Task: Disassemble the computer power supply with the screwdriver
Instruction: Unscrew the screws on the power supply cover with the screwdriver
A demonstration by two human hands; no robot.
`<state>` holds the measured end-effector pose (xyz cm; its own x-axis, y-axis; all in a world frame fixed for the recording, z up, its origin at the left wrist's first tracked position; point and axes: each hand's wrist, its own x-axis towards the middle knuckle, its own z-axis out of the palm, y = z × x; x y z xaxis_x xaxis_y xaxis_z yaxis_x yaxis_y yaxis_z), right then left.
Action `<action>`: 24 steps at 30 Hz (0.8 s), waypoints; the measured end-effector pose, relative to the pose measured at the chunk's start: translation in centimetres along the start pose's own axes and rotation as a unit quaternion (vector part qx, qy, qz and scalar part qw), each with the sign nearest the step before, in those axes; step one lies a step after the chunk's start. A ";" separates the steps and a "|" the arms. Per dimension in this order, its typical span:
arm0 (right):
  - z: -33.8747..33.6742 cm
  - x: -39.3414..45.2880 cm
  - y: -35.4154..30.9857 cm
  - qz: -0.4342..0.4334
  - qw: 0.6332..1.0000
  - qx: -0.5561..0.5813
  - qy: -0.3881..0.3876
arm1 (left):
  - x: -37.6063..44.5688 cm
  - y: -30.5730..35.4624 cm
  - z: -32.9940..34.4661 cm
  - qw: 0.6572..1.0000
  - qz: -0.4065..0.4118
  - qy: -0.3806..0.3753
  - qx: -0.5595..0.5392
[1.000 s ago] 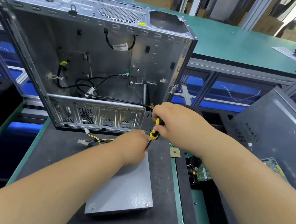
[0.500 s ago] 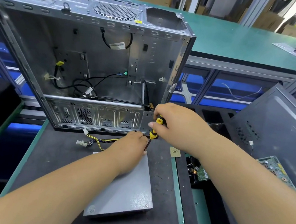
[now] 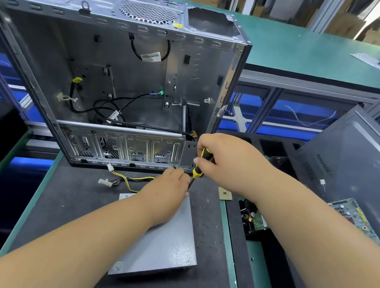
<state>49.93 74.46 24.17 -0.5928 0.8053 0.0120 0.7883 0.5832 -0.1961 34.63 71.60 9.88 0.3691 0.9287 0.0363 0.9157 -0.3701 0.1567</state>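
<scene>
The grey metal power supply [image 3: 161,246] lies flat on the dark mat, its yellow and black cable bundle [image 3: 129,179] trailing to the left with white connectors. My left hand [image 3: 167,195] rests on the box's far end, fingers curled at its top right corner beside the screwdriver shaft. My right hand [image 3: 227,161] grips the yellow and black screwdriver [image 3: 199,168] upright, tip pointing down at that far right corner. The tip itself is hidden behind my left fingers.
An open, gutted computer case [image 3: 111,84] stands right behind the power supply. A small chip [image 3: 224,193] lies on the mat to the right. A bin with a hard drive [image 3: 258,221], a circuit board [image 3: 350,214] and a grey case panel [image 3: 358,166] sit at right.
The screwdriver stays at the same corner; my right hand has shifted slightly on the handle. My left hand keeps its place on the power supply.
</scene>
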 end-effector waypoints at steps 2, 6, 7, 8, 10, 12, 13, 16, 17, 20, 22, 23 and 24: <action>-0.1 0.0 0.1 0.000 1.000 0.000 -0.003 | -0.1 -0.1 0.0 1.000 -0.001 0.001 0.000; -0.2 0.0 0.2 0.000 1.000 0.022 -0.018 | -0.3 0.0 0.1 1.000 -0.007 0.015 -0.011; -0.2 0.0 0.2 0.002 0.999 0.025 -0.022 | -0.3 0.0 0.1 1.000 -0.009 0.019 -0.014; -0.3 -0.1 0.2 0.004 0.999 0.027 -0.025 | -0.4 0.0 0.1 1.000 -0.011 0.021 -0.012; -0.3 -0.2 0.1 0.003 0.999 0.026 -0.028 | -0.5 0.0 0.2 0.999 -0.009 0.032 0.001; -0.2 -0.4 0.0 -0.003 0.999 0.021 -0.025 | -0.7 0.1 0.1 0.999 -0.002 0.054 0.003; -0.1 -0.6 0.0 -0.007 1.000 0.019 -0.022 | -0.9 0.2 0.0 0.997 0.009 0.076 -0.002; 0.2 -1.1 -0.1 -0.013 1.000 0.023 -0.010 | -1.5 0.5 -0.3 0.989 0.014 0.142 -0.039; 0.2 -1.2 -0.1 -0.013 1.000 0.025 -0.006 | -1.6 0.5 -0.3 0.986 0.007 0.153 -0.059; 0.2 -1.4 0.2 -0.008 1.000 0.030 0.003 | -1.7 0.5 -0.3 0.983 0.013 0.166 -0.074; 0.2 -1.5 0.5 -0.001 0.999 0.039 0.006 | -1.7 0.4 -0.4 0.983 0.026 0.171 -0.066; 0.3 -1.6 0.6 0.004 0.999 0.048 0.007 | -1.7 0.4 -0.5 0.982 0.031 0.174 -0.061; 0.3 -1.7 0.7 0.010 0.998 0.060 0.010 | -1.7 0.4 -0.5 0.982 0.037 0.178 -0.057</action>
<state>51.42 73.44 23.70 -0.5736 0.8187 0.0259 0.7733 0.5516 -0.3126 34.30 69.87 10.37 0.3356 0.8570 0.3911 0.8575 -0.4498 0.2497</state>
